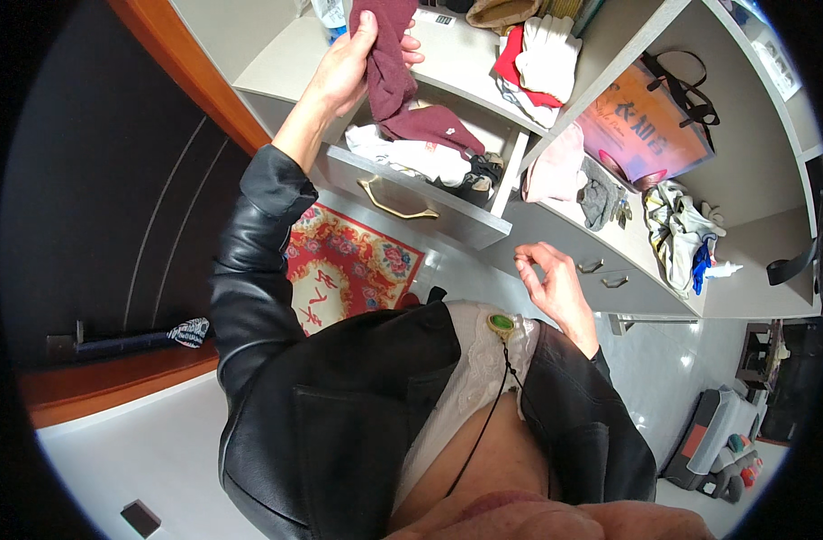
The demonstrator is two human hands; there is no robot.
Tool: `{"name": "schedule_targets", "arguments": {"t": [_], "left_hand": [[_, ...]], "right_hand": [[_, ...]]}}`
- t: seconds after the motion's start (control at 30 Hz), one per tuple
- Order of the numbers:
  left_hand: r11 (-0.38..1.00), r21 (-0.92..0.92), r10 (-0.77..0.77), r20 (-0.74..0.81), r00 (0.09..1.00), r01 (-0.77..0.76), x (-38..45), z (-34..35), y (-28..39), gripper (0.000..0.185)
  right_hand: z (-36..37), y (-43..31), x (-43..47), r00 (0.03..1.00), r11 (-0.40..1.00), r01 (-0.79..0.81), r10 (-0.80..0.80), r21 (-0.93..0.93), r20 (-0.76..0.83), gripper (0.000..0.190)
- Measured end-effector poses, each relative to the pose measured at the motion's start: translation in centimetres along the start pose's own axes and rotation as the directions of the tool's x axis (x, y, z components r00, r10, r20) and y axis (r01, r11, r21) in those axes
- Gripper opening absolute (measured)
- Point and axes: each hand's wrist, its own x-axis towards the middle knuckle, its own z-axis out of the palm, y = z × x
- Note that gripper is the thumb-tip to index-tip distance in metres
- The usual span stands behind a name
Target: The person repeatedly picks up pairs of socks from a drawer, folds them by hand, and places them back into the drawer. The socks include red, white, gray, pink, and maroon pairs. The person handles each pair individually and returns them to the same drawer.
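Observation:
My left hand (347, 67) is raised over an open drawer and grips a long maroon knitted garment (388, 74), thumb on top. From the hand the cloth hangs down into the drawer (411, 199), where its lower end with a small white emblem rests on white cloth (411, 154) and dark items (482, 177). A curved brass-coloured handle (394, 202) is on the drawer front. Lower down, to the right of the drawer, my right hand (553, 283) hangs in the air with loosely bent fingers and nothing visible in it.
White gloves (550, 54) and red cloth lie on the shelf above. On the right shelf are pink cloth (557, 165), a grey cloth (597, 196), keys (622, 212), an orange bag (644, 121) and crumpled gloves (675, 233). A dark door (114, 169) stands left; a patterned red mat (351, 263) lies below.

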Motion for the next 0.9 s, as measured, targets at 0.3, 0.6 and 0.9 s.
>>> {"name": "schedule_targets", "arguments": {"t": [0.3, 0.6, 0.9], "left_hand": [[0.748, -0.628, 0.225, -0.066, 0.972, -0.216, 2.7, 2.5, 5.9, 0.054], [0.981, 0.154, -0.147, 0.185, 0.972, 0.119, -5.1, 16.0, 3.3, 0.054], [0.793, 0.561, -0.008, 0.397, 0.918, -0.235, -9.3, 21.2, -0.6, 0.101]], "right_hand": [[-2.1, -2.0, 2.2, 0.977, 0.971, 0.21, -0.204, 0.11, -0.065, 0.029], [-3.4, -3.6, 3.9, 0.961, 0.642, 0.275, -0.173, 0.716, -0.213, 0.079], [-4.8, -1.6, 2.1, 0.927, 0.26, 0.107, 0.323, 0.96, -0.191, 0.034]]}}
